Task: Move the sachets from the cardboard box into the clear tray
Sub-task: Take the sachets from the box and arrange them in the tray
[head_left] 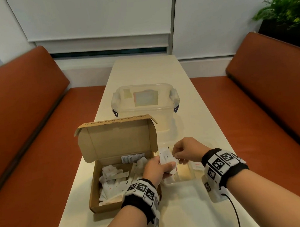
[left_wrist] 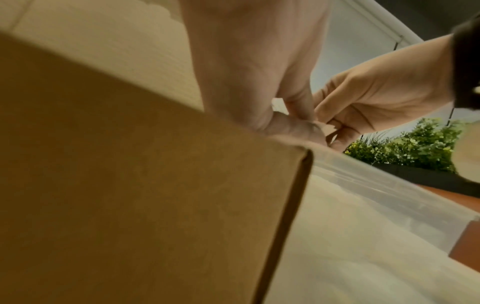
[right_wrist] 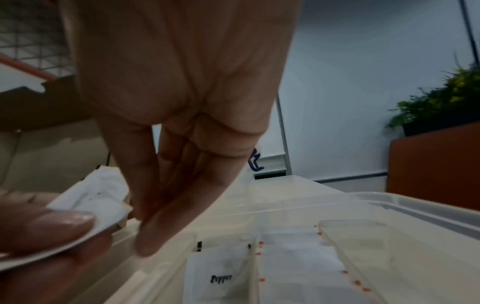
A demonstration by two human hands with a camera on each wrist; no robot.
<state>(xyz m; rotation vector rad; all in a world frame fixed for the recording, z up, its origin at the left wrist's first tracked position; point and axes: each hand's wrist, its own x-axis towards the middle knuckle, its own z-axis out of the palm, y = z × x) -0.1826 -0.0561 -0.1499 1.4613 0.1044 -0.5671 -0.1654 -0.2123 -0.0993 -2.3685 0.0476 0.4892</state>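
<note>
both forearms reach forward, each wrist wrapped in a black band with square markers. the left hand (head_left: pixel 155 168) curls its fingers and thumb in a pinch. the right hand (head_left: pixel 186 151) sits just beside it, fingertips pinched together.

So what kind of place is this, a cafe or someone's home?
Probably a cafe or restaurant booth: two orange padded benches face each other across a narrow table, a planter sits behind one, and pepper sachets lie in the tray.

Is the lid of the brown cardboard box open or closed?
Open. The brown cardboard box has its lid standing upright behind, and white sachets show inside.
</note>
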